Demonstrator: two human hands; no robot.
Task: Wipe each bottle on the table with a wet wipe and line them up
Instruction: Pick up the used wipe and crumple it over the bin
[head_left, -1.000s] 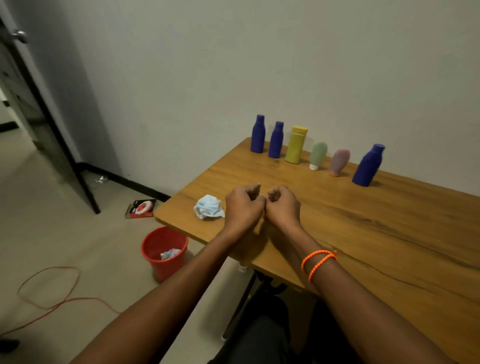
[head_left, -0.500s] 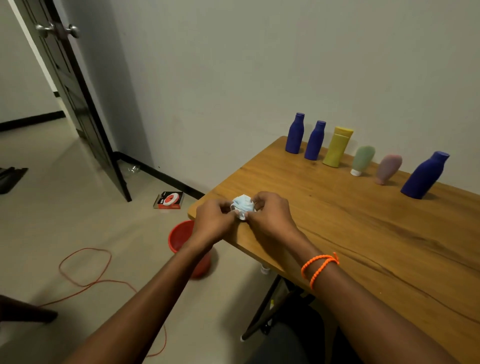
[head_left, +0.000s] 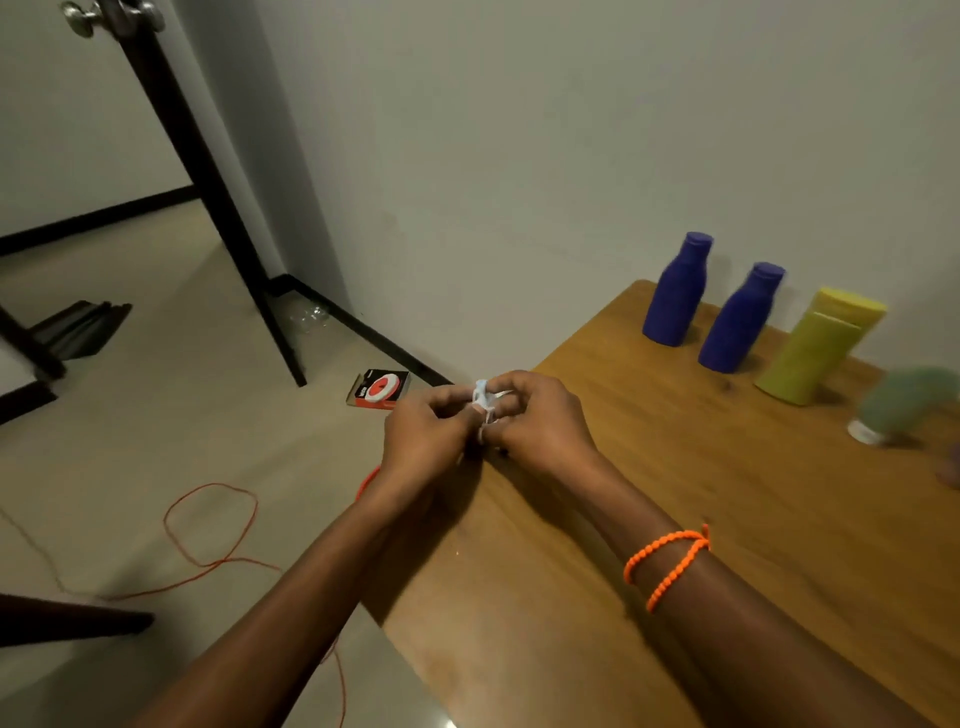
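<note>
Both my hands meet over the left corner of the wooden table (head_left: 649, 493). My left hand (head_left: 423, 434) and my right hand (head_left: 540, 421) together grip a crumpled pale-blue wet wipe (head_left: 483, 397), most of it hidden between my fingers. Along the wall stand two dark blue bottles (head_left: 675, 291) (head_left: 737, 322), then a yellow-green bottle (head_left: 815, 348) and a blurred pale-green bottle (head_left: 904, 405) at the right edge of the view.
The table's left edge drops to a tiled floor. Down there lie a red-and-black packet (head_left: 378, 389), a looped orange cord (head_left: 208, 525) and a clear plastic bottle (head_left: 309, 316) by the skirting. A dark open door (head_left: 197, 171) stands at the left.
My hands moved left from the table's middle to the wipe, took hold of it and lifted it off the corner. The view swung left, cutting off the rightmost bottles.
</note>
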